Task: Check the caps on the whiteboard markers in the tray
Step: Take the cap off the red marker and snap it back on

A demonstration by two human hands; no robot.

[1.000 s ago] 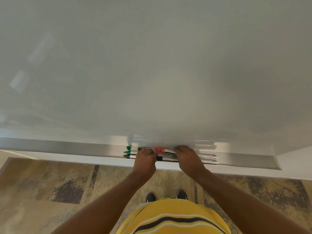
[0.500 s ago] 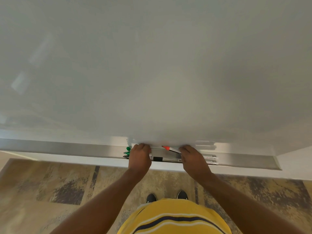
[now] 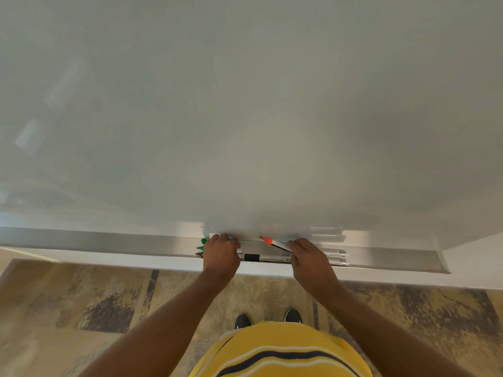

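A silver tray [image 3: 109,240] runs along the bottom of the whiteboard and holds several markers. My right hand [image 3: 310,259] grips a red marker [image 3: 275,244] by its barrel; its bare orange-red tip points up and left, above the tray. My left hand [image 3: 221,253] is closed at the tray, a bit of red showing at its fingers [image 3: 238,244], probably the red cap. Green caps [image 3: 202,243] stick out left of that hand. A black-banded marker [image 3: 266,258] lies in the tray between my hands. More white marker barrels [image 3: 337,258] lie right of my right hand.
The whiteboard [image 3: 245,104] fills the upper view, blank and glossy. Below the tray is patterned brown and grey carpet [image 3: 81,308]. My shoes [image 3: 268,319] and yellow striped shirt [image 3: 280,352] show at the bottom. The tray's right end [image 3: 442,265] meets a white wall.
The red marker was lying capped in the tray under both hands. My hands have pulled apart, and the marker's tip is now bare and lifted in my right hand.
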